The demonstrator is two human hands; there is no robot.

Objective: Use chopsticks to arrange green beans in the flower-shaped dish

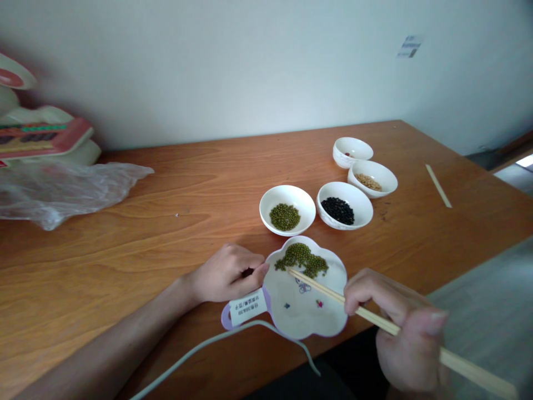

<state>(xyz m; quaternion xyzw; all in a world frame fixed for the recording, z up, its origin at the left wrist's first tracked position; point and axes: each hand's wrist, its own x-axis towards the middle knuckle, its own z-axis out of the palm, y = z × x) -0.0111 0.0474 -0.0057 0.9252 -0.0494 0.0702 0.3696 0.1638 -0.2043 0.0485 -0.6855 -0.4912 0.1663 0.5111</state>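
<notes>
The right hand [400, 328], at the lower right of the frame, has its fingers [366, 291] curled and pressed together around a pair of wooden chopsticks [358, 311]. The sticks run up and to the left from the hand, and their tips sit at the edge of a heap of green beans [302, 258] lying in the upper part of a flower-shaped white plate [308, 316]. Whether the tips pinch a bean is too small to tell.

The left hand [227, 273], left of the plate at lower centre, rests on the counter [166, 222] with its fingers [254, 272] bent and bunched together, the fingertips touching the plate's left rim. Just below that hand a white paper label [247, 306] lies against the plate's lilac handle. A pale cord [233, 336] curves across the bottom of the frame beneath the plate.

Just above the plate stand four white bowls. The nearest, at centre, is the bowl of green beans [287, 210]; touching or nearly touching it on the right is the bowl of black beans [345, 205]. Behind that, toward the upper right, is the bowl of tan beans [372, 178], and behind that again a nearly bare bowl [352, 151].

A single loose stick [438, 185] lies well apart at the right of the counter. A crumpled clear plastic bag [62, 191] lies at the left edge, with a pink and white object [41, 136] behind it against the wall.
</notes>
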